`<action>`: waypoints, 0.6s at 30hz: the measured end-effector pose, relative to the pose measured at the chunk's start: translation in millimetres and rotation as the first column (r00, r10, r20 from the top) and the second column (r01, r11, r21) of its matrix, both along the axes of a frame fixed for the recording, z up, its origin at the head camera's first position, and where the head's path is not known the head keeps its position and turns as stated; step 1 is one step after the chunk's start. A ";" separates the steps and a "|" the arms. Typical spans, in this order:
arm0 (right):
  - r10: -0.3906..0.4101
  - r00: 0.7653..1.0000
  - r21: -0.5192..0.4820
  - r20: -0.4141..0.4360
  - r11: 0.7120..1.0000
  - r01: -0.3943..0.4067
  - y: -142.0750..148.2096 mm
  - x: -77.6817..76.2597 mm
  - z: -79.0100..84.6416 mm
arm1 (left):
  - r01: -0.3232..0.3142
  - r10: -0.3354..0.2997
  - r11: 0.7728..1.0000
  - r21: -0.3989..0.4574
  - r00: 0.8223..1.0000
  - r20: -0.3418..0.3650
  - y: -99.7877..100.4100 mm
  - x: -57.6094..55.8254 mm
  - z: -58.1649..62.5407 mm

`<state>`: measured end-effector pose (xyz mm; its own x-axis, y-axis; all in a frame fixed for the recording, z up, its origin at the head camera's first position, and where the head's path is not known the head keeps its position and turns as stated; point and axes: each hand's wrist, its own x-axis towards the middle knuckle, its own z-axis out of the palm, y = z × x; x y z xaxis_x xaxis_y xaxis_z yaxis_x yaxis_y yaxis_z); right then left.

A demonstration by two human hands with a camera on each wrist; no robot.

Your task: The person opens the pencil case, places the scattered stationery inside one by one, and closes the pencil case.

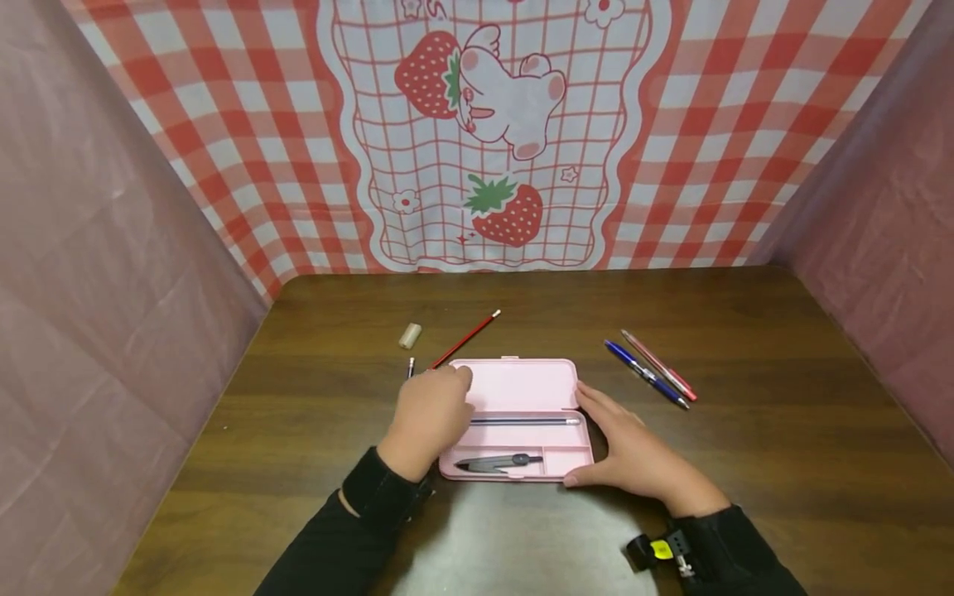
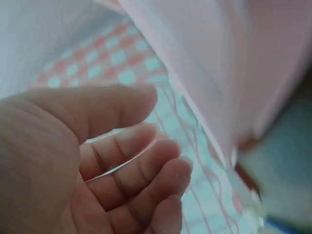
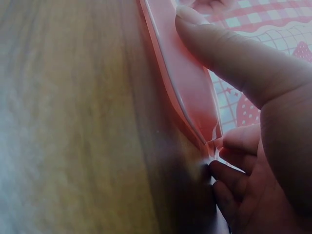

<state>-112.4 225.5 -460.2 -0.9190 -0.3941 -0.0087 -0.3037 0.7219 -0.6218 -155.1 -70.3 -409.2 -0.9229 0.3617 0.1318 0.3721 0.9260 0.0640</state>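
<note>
A pink pencil case (image 1: 522, 386) lies open on the table, its lid tipped back to the far side. A dark pencil (image 1: 522, 421) lies in its long upper compartment, and a grey compass (image 1: 495, 463) in the lower one. My left hand (image 1: 431, 418) is over the case's left end, overlapping its edge. In the left wrist view its fingers are loosely bent with nothing between them. My right hand (image 1: 633, 454) holds the case's right end, thumb at the near corner and fingers by the hinge side.
Behind my left hand lie a red pencil (image 1: 465, 338), a beige eraser (image 1: 410, 335) and the tip of a dark pencil (image 1: 411, 367). A blue pen (image 1: 645, 373) and a red pen (image 1: 659, 364) lie at the right. A checked cloth (image 1: 708, 165) hangs behind the table.
</note>
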 end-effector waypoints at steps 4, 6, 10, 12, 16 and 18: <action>0.002 1.000 -0.002 0.000 1.000 -0.002 -0.1 -0.2 1.3 | -0.099 0.095 0.993 0.069 0.993 0.064 -21.4 -7.3 7.2; 0.004 1.000 -0.004 0.002 1.000 -0.004 -0.4 0.2 1.6 | -0.133 0.127 0.988 0.084 0.989 0.080 -30.7 -8.6 8.8; 0.003 1.000 -0.003 0.003 1.000 -0.003 -0.4 0.6 2.2 | -0.158 0.147 0.984 0.084 0.982 0.122 -45.1 -8.9 6.9; 0.001 1.000 -0.002 0.002 1.000 -0.001 -0.4 0.5 2.4 | -0.160 0.148 0.984 0.080 0.978 0.144 -50.4 -8.8 5.5; 0.001 1.000 -0.002 0.002 1.000 -0.001 -0.6 0.2 2.4 | -0.193 0.182 0.980 0.047 0.967 0.180 -57.0 -8.0 5.1; 0.004 1.000 0.000 0.002 1.000 -0.004 -0.8 0.2 2.1 | -0.228 0.216 0.973 0.032 0.952 0.216 -58.5 -7.8 5.4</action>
<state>-112.2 224.6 -458.1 -0.9176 -0.3974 -0.0102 -0.3052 0.7207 -0.6224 -162.9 -128.8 -403.8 -0.9881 0.1419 -0.0594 0.1298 0.9763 0.1730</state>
